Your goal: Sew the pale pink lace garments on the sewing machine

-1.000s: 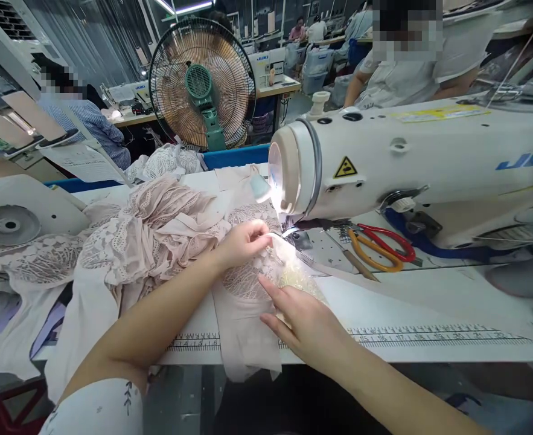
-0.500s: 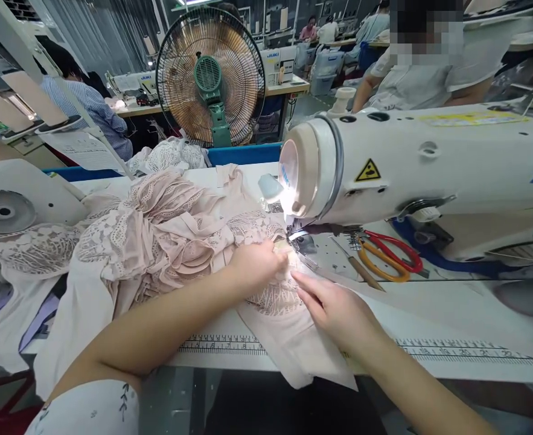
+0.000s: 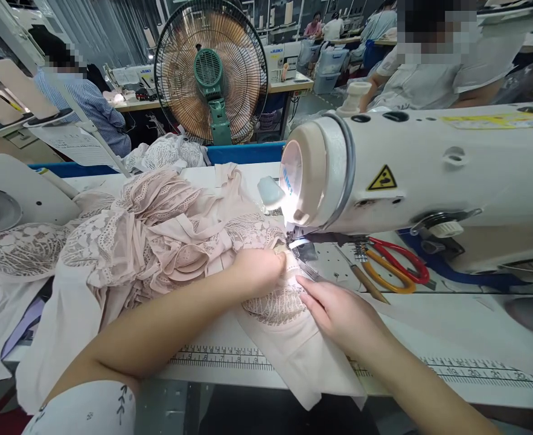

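A pale pink lace bra (image 3: 273,307) lies under the needle area of a white sewing machine (image 3: 361,169), its plain fabric hanging over the table's front edge. My left hand (image 3: 261,272) is closed on the lace just left of the presser foot, fingers curled inward. To the right, my right hand (image 3: 336,311) has its thumb and forefinger at the bra's edge, a little in front of the foot. Its other fingers are hidden below. Lamp glare washes out the stitching point.
A heap of pink lace pieces (image 3: 157,229) covers the table's left side. Scissors with red and orange handles (image 3: 395,266) and a wooden-handled tool (image 3: 368,284) lie beneath the machine arm. A large fan (image 3: 210,78) stands behind; a co-worker (image 3: 429,81) sits opposite.
The view has shifted slightly, so the machine appears farther right and lower. Both hands keep their places on the bra near the presser foot, with little visible movement.
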Available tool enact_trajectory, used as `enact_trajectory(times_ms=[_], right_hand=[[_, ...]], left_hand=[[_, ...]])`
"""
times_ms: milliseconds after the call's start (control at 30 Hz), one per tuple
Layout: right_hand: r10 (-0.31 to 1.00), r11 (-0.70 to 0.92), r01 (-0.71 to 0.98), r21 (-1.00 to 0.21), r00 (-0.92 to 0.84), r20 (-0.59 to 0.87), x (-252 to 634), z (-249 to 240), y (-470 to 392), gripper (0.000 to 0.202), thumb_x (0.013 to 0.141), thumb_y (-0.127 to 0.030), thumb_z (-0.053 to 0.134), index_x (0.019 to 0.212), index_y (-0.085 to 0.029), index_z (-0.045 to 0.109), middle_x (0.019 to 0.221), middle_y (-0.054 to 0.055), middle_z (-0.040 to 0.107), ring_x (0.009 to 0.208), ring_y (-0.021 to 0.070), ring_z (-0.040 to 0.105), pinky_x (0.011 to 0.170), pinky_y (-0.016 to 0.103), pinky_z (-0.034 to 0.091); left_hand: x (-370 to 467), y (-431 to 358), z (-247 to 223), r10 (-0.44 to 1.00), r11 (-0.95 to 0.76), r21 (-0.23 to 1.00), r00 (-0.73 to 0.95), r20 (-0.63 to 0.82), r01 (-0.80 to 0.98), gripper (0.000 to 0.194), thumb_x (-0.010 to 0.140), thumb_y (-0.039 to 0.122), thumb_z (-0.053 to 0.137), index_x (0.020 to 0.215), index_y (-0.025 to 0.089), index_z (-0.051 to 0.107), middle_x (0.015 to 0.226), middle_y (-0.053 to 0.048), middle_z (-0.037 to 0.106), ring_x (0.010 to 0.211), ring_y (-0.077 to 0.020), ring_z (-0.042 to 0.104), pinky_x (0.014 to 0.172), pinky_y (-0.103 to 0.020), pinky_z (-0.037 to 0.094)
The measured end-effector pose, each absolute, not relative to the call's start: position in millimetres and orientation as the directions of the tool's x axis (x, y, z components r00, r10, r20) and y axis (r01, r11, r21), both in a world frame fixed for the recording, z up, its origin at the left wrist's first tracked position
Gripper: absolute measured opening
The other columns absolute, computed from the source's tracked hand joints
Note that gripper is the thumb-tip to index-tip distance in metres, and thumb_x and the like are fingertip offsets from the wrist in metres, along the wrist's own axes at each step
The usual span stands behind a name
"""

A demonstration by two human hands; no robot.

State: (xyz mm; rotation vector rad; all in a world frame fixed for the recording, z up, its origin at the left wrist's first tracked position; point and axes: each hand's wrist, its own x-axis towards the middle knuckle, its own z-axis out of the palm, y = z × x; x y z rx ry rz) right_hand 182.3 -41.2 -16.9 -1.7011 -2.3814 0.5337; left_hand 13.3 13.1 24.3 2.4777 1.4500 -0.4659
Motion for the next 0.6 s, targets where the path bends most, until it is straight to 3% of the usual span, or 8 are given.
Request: enact_trajectory(times_ms=[367, 600], right_hand=[[0.943, 0.236, 0.894, -0.38, -0.305, -0.133, 182.6, -13.7, -29.6, 0.039, 0.09, -0.029, 0.034, 0.118, -0.022, 0.06, 0.091, 0.006, 0.07, 0.074, 0.0189, 0.063, 0.053, 0.025, 0.04], [0.946, 0.258, 0.919, -0.299, -0.303, -0.115, 179.3, -9.4, -28.1, 0.037, 0.09, -0.027, 0.034, 0.114, -0.023, 0.062, 0.079, 0.004, 0.069, 0.067, 0.0184, 0.062, 0.052, 0.025, 0.037]], left_hand=[[20.1, 16.1, 26.5, 0.82, -0.448, 0.086, 0.447, -0.358, 0.89, 0.019, 0.075, 0.023, 0.054, 0.092, 0.015, 0.054, 0.082, -0.008, 0.064, 0.072, -0.0241, 0.063, 0.056, -0.031, 0.047], [21.1, 20.3, 21.4, 0.828, -0.46, 0.08, 0.46, -0.32, 0.884, 0.017, 0.076, 0.022, 0.05, 0.091, 0.015, 0.055, 0.079, -0.008, 0.063, 0.069, -0.0244, 0.063, 0.053, -0.03, 0.046]])
